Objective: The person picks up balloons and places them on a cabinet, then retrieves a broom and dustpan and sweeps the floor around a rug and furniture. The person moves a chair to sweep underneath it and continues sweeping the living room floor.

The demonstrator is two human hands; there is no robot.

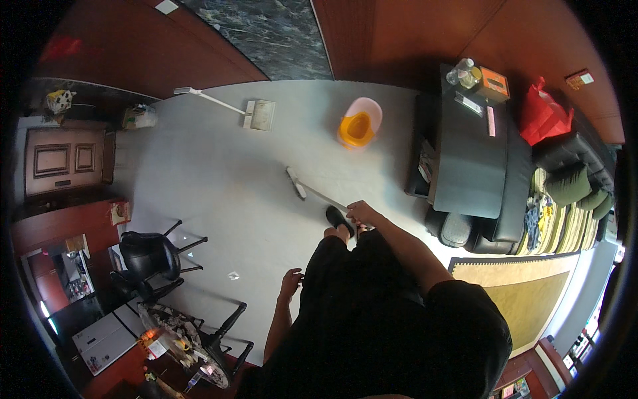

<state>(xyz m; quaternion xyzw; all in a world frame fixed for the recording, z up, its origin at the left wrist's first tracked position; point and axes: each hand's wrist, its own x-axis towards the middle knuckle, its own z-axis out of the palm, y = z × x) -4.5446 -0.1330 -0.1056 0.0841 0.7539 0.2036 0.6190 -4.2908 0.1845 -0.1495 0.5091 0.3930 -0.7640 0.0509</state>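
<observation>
My right hand (363, 213) grips the handle of a broom (319, 193) in front of my body. Its flat head (296, 184) rests on the pale grey floor, ahead of my dark shoe (340, 220). Beside my left thigh hangs my left hand (291, 285), holding nothing, its fingers loosely curved and apart. A crumpled white scrap (233, 275) lies on the floor to the left of it. Farther off, near the wall, is a long-handled dustpan (260, 115) with its handle leaning left.
A pink and orange child's potty (358, 127) stands ahead. To the right are a dark table (471, 169) and a black sofa (573, 154) with a red bag (546, 117). A black chair (150, 255) and a cluttered round table (189, 344) stand at left.
</observation>
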